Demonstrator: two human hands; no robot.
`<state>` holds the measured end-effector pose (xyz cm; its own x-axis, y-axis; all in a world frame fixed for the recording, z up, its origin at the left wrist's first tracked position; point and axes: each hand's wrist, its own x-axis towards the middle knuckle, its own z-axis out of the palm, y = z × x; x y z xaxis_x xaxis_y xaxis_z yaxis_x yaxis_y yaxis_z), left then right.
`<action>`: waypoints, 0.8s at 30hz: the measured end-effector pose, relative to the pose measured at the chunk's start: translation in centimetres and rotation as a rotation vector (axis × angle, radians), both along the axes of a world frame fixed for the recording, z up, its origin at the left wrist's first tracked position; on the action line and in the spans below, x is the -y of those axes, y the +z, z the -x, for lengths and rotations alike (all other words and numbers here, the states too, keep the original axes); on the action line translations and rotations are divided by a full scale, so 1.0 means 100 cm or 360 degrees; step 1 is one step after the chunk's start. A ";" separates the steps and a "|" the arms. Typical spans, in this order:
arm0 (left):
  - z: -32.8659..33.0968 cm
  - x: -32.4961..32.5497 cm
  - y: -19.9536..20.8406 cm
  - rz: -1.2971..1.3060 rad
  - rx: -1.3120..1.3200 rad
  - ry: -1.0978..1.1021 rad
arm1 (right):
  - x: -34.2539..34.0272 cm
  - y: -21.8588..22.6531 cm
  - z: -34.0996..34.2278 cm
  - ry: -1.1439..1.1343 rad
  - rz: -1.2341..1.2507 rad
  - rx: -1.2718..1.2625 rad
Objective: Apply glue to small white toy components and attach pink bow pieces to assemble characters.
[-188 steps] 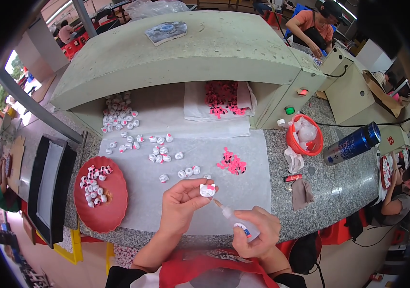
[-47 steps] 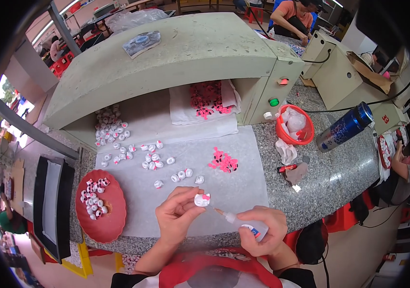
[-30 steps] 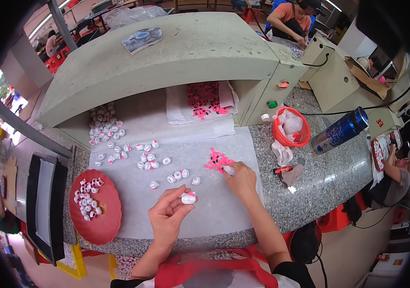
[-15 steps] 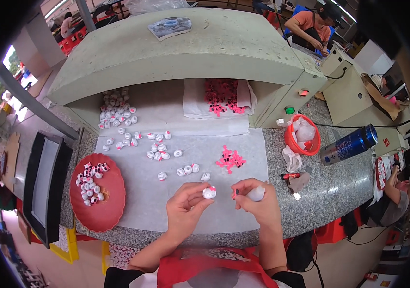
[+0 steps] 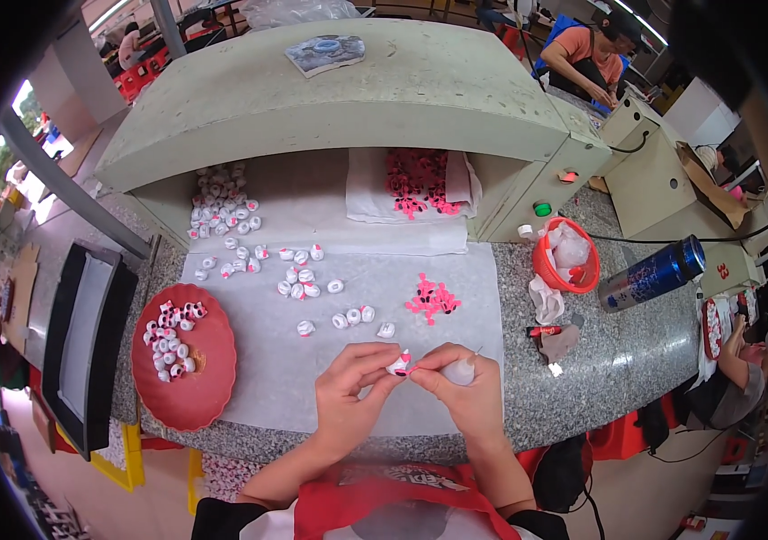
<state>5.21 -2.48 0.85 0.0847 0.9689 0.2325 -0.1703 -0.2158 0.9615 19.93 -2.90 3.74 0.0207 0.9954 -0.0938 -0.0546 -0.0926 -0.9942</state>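
My left hand [image 5: 352,387] pinches a small white rounded toy piece [image 5: 399,364] with pink on it. My right hand [image 5: 472,396] holds a small pink piece [image 5: 414,368] between thumb and fingertip, against the white piece. Tucked in the same hand is a small translucent bottle [image 5: 459,372] with a thin needle-like tip. Just beyond my hands lie a few more white pieces [image 5: 353,316], and a loose pile of pink-and-black pieces [image 5: 432,299] sits to their right. The exact shape of the joined parts is partly hidden by my fingers.
A red scalloped plate [image 5: 208,346] on the left carries several white-pink-black pieces. Ahead, a pale green hooded bench unit [image 5: 330,108] shelters more pieces. On the right stand a red basket [image 5: 573,284] and a blue bottle [image 5: 652,274]. Other people sit farther off.
My right hand has moved left, bringing its pink piece from apart into contact with the white piece. The left hand has barely shifted. The bottle stays in my right hand.
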 end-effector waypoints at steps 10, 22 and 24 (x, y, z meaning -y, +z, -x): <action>0.010 -0.005 0.002 0.0107 0.0270 -0.0254 | 0.002 -0.004 0.006 -0.0132 -0.0061 0.0033; -0.004 0.002 0.006 -0.0028 0.0096 -0.0126 | 0.002 -0.004 -0.003 0.0037 -0.0462 0.0214; -0.006 0.002 0.006 -0.0035 0.0111 -0.0110 | 0.001 -0.004 -0.002 0.0032 -0.0485 0.0240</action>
<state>5.77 -2.72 1.43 0.1339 0.9560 0.2612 -0.2519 -0.2220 0.9419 20.17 -3.02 3.33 -0.0081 0.9775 0.2108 0.0940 0.2106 -0.9730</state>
